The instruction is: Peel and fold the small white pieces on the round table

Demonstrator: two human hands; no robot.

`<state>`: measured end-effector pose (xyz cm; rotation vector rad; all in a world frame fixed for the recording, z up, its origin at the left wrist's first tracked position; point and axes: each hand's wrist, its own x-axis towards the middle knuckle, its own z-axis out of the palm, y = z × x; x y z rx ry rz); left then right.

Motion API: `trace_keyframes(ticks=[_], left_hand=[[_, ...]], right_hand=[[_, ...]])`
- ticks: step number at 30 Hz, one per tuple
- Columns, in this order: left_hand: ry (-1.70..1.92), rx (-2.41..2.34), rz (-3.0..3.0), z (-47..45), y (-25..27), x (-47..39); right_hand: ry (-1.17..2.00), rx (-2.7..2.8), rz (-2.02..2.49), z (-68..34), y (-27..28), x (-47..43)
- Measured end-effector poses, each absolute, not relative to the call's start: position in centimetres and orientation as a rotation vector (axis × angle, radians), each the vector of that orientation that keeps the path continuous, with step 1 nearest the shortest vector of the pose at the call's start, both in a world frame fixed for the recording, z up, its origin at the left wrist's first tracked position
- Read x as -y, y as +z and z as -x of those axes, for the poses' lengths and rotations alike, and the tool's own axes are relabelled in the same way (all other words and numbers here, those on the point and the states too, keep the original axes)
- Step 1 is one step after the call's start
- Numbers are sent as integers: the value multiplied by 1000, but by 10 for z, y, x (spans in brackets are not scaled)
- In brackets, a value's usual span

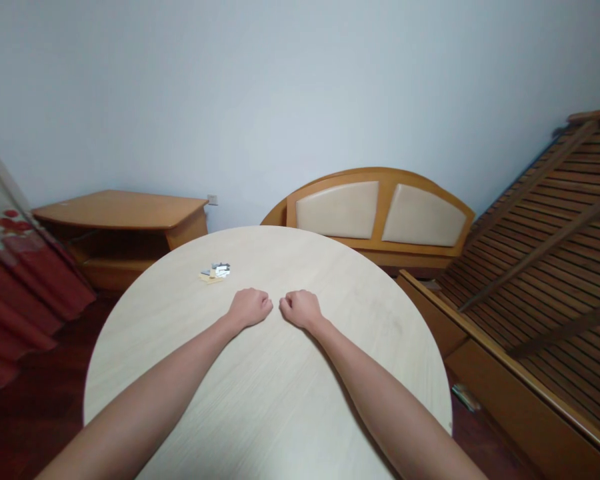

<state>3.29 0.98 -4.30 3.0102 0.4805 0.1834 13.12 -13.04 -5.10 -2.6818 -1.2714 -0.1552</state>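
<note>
Small pieces (215, 273) lie on the counter (290, 393) at 10 o'clock from the left hand (250, 307), which, like the right hand (301, 309), has its grip curled closed, nothing visible inside, so good handling calls for uncurling and pinching lightly.

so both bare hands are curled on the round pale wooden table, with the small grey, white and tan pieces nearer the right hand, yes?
Wrong side: in the head view, the small grey, white and tan pieces are nearer the left hand, not the right hand. Both are curled on the round pale wooden table.
</note>
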Motion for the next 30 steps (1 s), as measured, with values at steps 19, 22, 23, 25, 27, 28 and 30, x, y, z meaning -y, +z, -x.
trace_keyframes(ticks=[19, 22, 23, 25, 27, 28, 30], left_hand=[[125, -419, -3072, -31, -41, -7], [138, -420, -3071, -32, -43, -7], [143, -417, -3070, -32, -44, -8], [155, -417, -3064, -32, -45, -8], [163, -417, -3058, -31, -45, -9], [166, -414, -3054, -31, -44, -9], [166, -412, -3048, -31, -44, -9]], right_hand=[[-117, 1394, 2617, -139, -49, 132], [-102, 1389, 2613, -139, -49, 133], [-97, 1387, 2611, -139, -49, 133], [-89, 1381, 2603, -139, -50, 133], [-88, 1382, 2593, -140, -50, 134], [-88, 1383, 2588, -140, -51, 134], [-92, 1391, 2573, -141, -52, 134]])
